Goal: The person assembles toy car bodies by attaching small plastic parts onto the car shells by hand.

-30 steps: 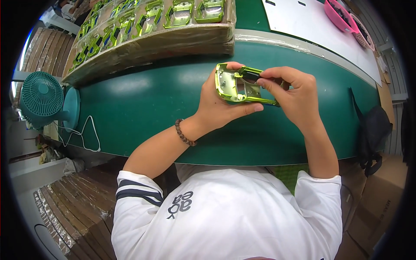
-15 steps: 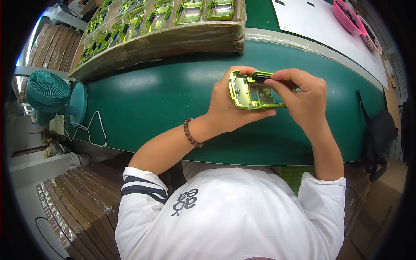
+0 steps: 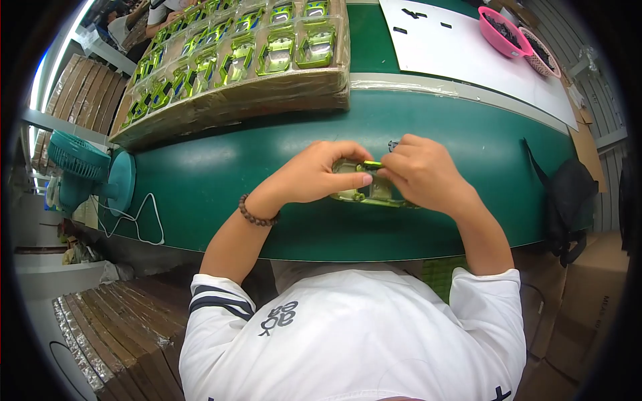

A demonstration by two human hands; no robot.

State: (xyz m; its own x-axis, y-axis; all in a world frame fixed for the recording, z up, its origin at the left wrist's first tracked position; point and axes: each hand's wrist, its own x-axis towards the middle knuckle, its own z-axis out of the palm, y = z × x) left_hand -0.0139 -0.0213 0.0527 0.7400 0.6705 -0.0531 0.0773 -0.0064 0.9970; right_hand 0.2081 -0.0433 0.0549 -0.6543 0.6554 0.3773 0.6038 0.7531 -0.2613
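Note:
Between my hands, above the green table, is a lime-green plastic shell (image 3: pixel 348 196), shaped like a toy car body with its hollow inner side up. My left hand (image 3: pixel 309 172) is closed round its left end, the thumb lying across the inside near a small dark part (image 3: pixel 370 167) at the far edge. The fingers of my right hand (image 3: pixel 422 170) are bent and closed on the shell's right end, hiding much of it. A small dark, shiny piece (image 3: pixel 393 145) shows just beyond the right knuckles; whether it belongs to the shell cannot be made out.
A cardboard-edged tray (image 3: pixel 267 100) of similar green shells stands at the far left. A teal fan (image 3: pixel 79 160) is at the left edge. Far right, a white board (image 3: pixel 435 50) bears several black pieces and a pink basket (image 3: pixel 501 33). A black bag (image 3: pixel 572 197) hangs at right.
The shell and both hands sit lower and slightly left in the view, which has itself shifted. My left thumb has come over the shell's inside; my right fingers have curled at its right end.

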